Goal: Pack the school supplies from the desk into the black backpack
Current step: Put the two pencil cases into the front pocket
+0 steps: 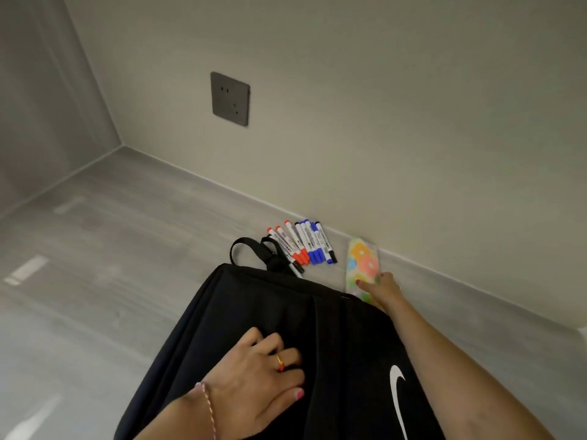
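A black backpack [333, 338] with a white swoosh stands on the grey desk in front of me. My left hand [257, 379] rests on its front, fingers curled into the fabric. Behind the bag, my right hand [382, 289] reaches to a flowery pencil case [362, 260] lying by the wall and grips its near end, thumb on top. Several markers [301, 244] with red, blue and black caps lie in a row left of the case, just past the bag's top handle [254, 247].
The grey desk [111, 249] runs into a corner at the far left. A beige wall rises right behind the supplies, with a dark power socket [230, 98] on it.
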